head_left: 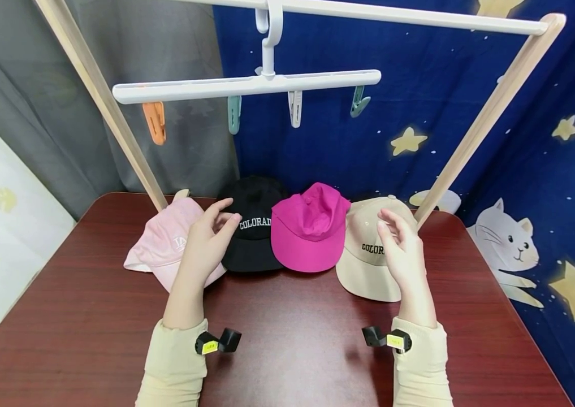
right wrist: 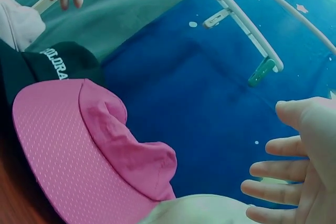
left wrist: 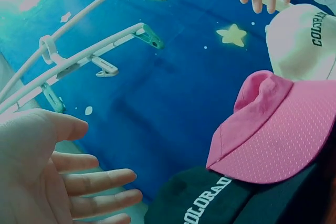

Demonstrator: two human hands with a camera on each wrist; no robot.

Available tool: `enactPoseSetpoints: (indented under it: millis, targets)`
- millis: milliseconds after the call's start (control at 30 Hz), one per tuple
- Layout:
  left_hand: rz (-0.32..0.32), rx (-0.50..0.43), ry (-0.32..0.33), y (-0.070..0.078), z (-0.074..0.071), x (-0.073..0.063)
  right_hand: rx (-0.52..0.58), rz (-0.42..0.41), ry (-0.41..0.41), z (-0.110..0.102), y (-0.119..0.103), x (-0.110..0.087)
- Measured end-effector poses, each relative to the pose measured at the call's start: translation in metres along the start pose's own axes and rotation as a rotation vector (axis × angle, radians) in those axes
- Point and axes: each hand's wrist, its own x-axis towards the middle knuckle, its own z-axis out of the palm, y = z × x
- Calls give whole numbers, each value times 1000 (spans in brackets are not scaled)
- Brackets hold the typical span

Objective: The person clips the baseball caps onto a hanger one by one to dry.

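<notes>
Both hands hover over a row of caps and hold nothing. My left hand point(head_left: 209, 234) is in front of the light pink cap point(head_left: 167, 234) and the black cap point(head_left: 254, 249), its fingers spread in the left wrist view. My right hand point(head_left: 403, 251) is before the beige cap point(head_left: 366, 265), fingers loosely extended in the right wrist view. Between the black and beige caps lies a bright pink cap point(head_left: 310, 249) with a dented crown, overlapping the black one. Above them hangs a white clip hanger point(head_left: 195, 89) with orange point(head_left: 156, 122), teal point(head_left: 234, 115), white point(head_left: 294, 109) and green point(head_left: 359, 102) clips.
The hanger hooks over a white rail point(head_left: 399, 15) between two wooden posts point(head_left: 491, 118). Under the caps is a dark red-brown table point(head_left: 287, 350). Behind it hang a grey curtain point(head_left: 165, 51) and a blue star-patterned curtain point(head_left: 312, 152).
</notes>
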Motion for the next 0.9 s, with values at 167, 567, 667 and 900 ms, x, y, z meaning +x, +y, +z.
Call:
enactPoseSetpoints:
  millis: [167,567,667,900]
  targets:
    - [-71,-57,8,1,7,4,57,55,4,7,-4,1]
    - [-135,-155,15,-7,26,6,120,132,-34,17,0,3]
    - [-142,-124,0,-8,28,7,93,153,-52,17,1,2]
    - [-163,-47,-23,-9,35,6,67,184,-70,22,4,0]
